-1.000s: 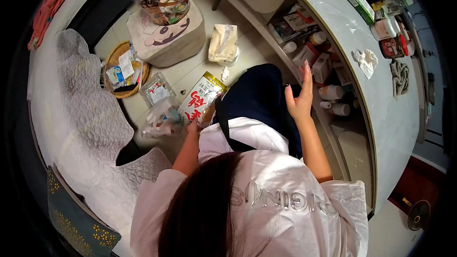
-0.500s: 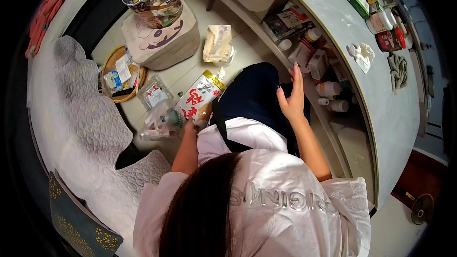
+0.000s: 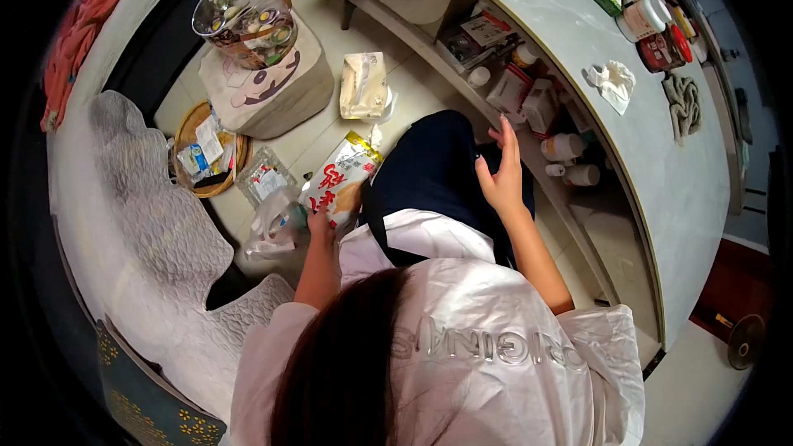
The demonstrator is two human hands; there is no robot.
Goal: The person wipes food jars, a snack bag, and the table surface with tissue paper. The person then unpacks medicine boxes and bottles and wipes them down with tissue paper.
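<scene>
My left hand (image 3: 320, 226) is closed on the near end of a snack bag (image 3: 340, 180), a white and yellow packet with big red lettering. Its fingertips are partly hidden. Beside that hand lies a crumpled clear plastic bag (image 3: 277, 221), and just beyond it a clear packet with a white label (image 3: 266, 177). My right hand (image 3: 502, 177) is raised over my dark-clothed knee, fingers apart and holding nothing. Nearest to it is the low cabinet shelf, with small boxes (image 3: 542, 104) and white bottles (image 3: 563, 146).
A wicker basket (image 3: 239, 153) of packets sits left, by a pale stool (image 3: 306, 95) bearing a clear bucket (image 3: 239, 21). A cream tissue pack (image 3: 363, 87) stands ahead. The grey tabletop (image 3: 661, 198) on the right holds a crumpled tissue (image 3: 613, 87), jars and a cloth (image 3: 682, 106).
The view has shifted slightly, so the surroundings sit a little differently in frame. My left hand still grips the snack bag, and my right hand stays raised with fingers apart.
</scene>
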